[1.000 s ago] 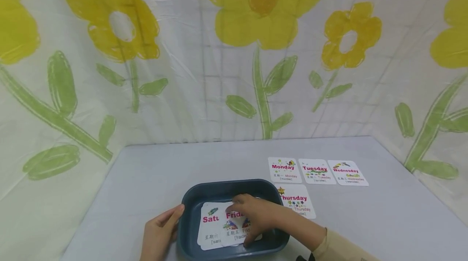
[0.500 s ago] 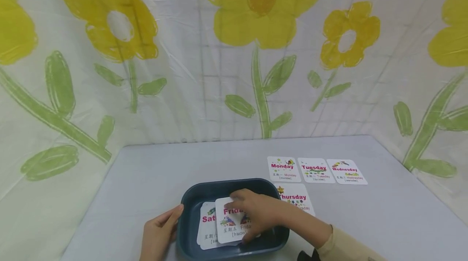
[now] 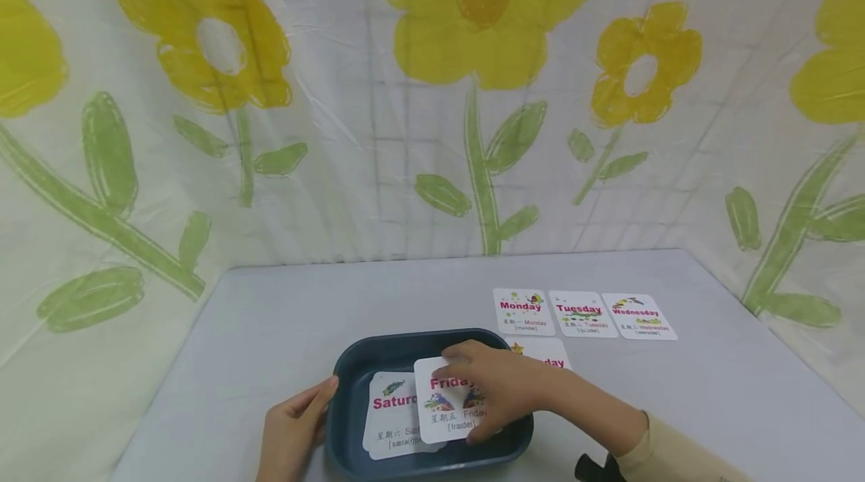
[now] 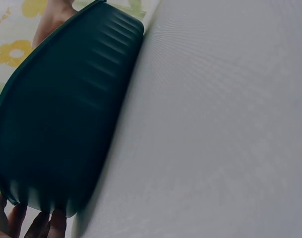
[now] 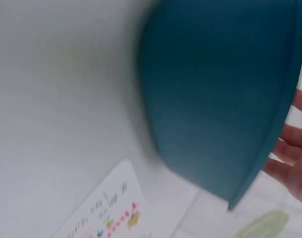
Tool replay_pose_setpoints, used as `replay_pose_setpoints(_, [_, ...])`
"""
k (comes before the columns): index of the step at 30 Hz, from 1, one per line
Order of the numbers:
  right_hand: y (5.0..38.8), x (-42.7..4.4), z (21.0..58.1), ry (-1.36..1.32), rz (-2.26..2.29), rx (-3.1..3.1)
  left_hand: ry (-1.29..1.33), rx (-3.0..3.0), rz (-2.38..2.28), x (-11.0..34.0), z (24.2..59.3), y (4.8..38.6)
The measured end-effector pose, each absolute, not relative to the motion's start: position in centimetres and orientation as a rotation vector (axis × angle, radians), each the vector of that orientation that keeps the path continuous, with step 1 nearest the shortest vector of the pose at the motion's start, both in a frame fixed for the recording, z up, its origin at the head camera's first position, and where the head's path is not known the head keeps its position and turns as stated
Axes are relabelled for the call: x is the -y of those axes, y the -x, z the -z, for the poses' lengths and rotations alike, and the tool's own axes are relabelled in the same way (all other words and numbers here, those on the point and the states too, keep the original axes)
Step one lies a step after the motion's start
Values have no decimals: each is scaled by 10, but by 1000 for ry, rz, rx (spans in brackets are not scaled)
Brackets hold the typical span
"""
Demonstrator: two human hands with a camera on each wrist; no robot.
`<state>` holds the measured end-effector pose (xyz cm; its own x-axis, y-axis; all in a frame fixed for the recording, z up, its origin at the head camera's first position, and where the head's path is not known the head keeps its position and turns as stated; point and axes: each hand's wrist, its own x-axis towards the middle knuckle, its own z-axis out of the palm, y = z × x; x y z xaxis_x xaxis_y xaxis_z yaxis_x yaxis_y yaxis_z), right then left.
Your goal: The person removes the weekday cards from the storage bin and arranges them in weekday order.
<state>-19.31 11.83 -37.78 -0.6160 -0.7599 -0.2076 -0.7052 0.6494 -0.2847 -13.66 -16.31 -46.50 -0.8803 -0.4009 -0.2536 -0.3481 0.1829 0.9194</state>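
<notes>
A dark teal tray (image 3: 348, 399) stands near the table's front edge, its left end held at the rim by my left hand (image 3: 292, 429). In the left wrist view that hand's fingers (image 4: 56, 225) lie against the tray's outer wall. Over the tray, my right hand (image 3: 510, 384) grips the white "Friday" card (image 3: 442, 418) by its edges, between thumb and fingers. Below and left of it, the "Saturday" card (image 3: 392, 422) lies in the tray on at least one other card. The right wrist view shows my right hand's fingers (image 5: 289, 148) beyond the rim; the tray wall hides the card there.
"Monday" (image 3: 523, 313), "Tuesday" (image 3: 583, 314) and "Wednesday" (image 3: 639, 317) cards form a row on the white table (image 3: 304, 309). Below Monday lies the "Thursday" card (image 3: 547, 350), partly behind my right arm. A flowered curtain (image 3: 338, 189) hangs behind the table.
My right hand has shifted the Friday card first slightly left, then right and up, uncovering more of the Saturday card. My left hand stays at the tray's rim.
</notes>
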Motion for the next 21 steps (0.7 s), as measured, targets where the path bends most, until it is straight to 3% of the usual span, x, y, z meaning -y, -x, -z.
replay_pose_setpoints(21, [188,-202,364,950,324,-2671,-762,2393,1829,164,467,138])
